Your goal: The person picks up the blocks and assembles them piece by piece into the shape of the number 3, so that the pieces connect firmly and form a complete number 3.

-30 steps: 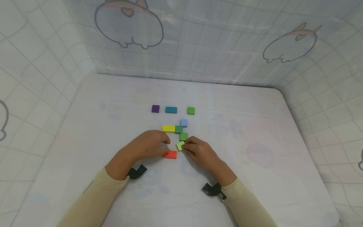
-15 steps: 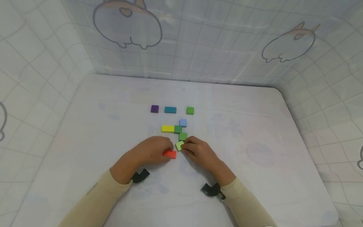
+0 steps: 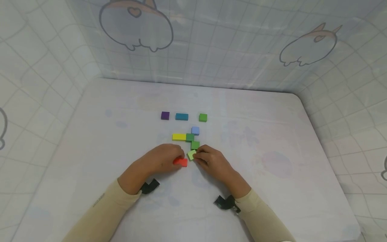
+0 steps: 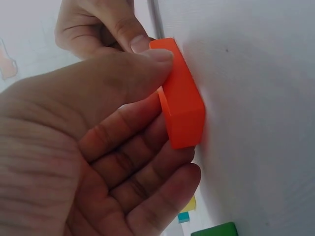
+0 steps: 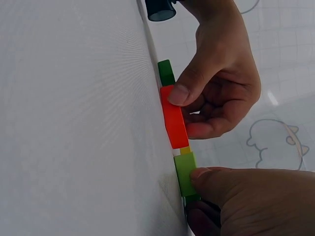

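Note:
My left hand pinches a red rectangular block between thumb and fingers, low over the table. In the left wrist view the thumb presses one broad face of this red block, with fingers behind it. Just to the right, my right hand pinches a light green block, which sits slightly turned on the table. A green block lies right behind it, corner to corner with a darker green block. That one adjoins a yellow rectangular block.
A light blue block lies behind the darker green one. Farther back are a purple block, a teal rectangular block and another green block. The right wrist view shows a dark green block beyond the red one, hidden in the head view.
My left hand has come down and toward me from beside the yellow block, gripped the red block and shifted it slightly away from me. My right hand has stayed on the light green block.

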`<action>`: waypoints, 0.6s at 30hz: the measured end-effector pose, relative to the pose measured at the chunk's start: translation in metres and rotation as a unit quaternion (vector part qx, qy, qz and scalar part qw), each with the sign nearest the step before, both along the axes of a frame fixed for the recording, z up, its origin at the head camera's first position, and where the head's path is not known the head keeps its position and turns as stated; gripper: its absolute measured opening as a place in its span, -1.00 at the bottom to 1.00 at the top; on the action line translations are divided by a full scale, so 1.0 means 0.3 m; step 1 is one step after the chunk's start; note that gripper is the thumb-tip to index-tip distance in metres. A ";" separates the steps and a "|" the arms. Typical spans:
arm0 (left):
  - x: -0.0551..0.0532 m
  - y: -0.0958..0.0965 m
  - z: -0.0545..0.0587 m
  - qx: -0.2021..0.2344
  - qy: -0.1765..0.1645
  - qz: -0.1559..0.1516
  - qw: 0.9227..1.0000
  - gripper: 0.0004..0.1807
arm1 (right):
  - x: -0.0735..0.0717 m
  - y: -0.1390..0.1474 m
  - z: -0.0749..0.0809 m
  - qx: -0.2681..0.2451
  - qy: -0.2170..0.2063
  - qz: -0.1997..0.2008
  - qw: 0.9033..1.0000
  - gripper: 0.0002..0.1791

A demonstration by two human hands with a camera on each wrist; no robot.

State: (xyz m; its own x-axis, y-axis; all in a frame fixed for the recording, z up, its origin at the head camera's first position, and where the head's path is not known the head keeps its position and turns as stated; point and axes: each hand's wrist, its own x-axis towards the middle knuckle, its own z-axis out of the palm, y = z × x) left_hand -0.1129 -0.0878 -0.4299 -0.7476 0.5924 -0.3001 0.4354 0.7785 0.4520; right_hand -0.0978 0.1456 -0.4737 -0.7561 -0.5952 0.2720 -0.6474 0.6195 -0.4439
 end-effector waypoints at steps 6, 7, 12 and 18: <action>-0.005 0.002 -0.003 -0.004 0.001 0.010 1.000 -0.78 | -0.001 0.000 0.000 -0.003 -0.007 0.001 1.000 -0.77; -0.006 0.001 -0.003 -0.004 0.002 0.011 1.000 -0.78 | -0.001 0.000 0.000 -0.003 -0.008 0.000 1.000 -0.77; -0.007 -0.001 -0.004 0.002 0.007 0.012 1.000 -0.76 | -0.002 -0.002 -0.001 -0.002 -0.008 0.000 1.000 -0.76; -0.007 -0.003 -0.005 0.008 0.014 0.007 1.000 -0.76 | -0.003 -0.002 -0.002 -0.002 -0.001 0.001 1.000 -0.77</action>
State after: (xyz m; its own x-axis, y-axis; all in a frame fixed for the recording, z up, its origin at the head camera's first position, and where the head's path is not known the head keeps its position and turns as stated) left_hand -0.1150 -0.0888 -0.4313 -0.7641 0.5865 -0.2686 0.4373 0.7771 0.4526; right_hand -0.0986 0.1450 -0.4742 -0.7559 -0.5947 0.2736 -0.6473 0.6167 -0.4479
